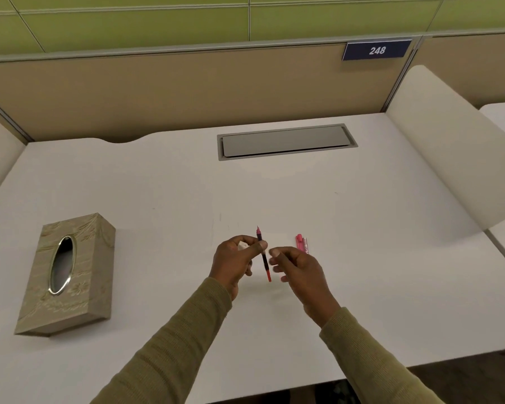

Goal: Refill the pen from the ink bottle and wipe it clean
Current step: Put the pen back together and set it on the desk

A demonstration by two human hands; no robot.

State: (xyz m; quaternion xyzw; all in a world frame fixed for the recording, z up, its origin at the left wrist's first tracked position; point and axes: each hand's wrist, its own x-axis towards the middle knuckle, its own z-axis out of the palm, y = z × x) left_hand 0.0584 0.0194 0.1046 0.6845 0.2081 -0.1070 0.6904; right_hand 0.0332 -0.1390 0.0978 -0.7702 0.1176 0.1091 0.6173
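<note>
A thin pen part (264,259), dark with a red lower end and a pointed pink tip upward, stands nearly upright above the white desk (158,185). My left hand (236,262) pinches it between thumb and fingers; something white shows inside that fist. My right hand (296,268) hovers just right of the pen, fingers curled and apart, touching nothing. Two pink pen pieces (302,243) lie side by side on the desk beyond my right hand. No ink bottle is in view.
A beige embossed tissue box (66,275) with an oval opening lies at the left. A grey cable hatch (286,141) is set in the desk at the back. Partitions bound the back and both sides.
</note>
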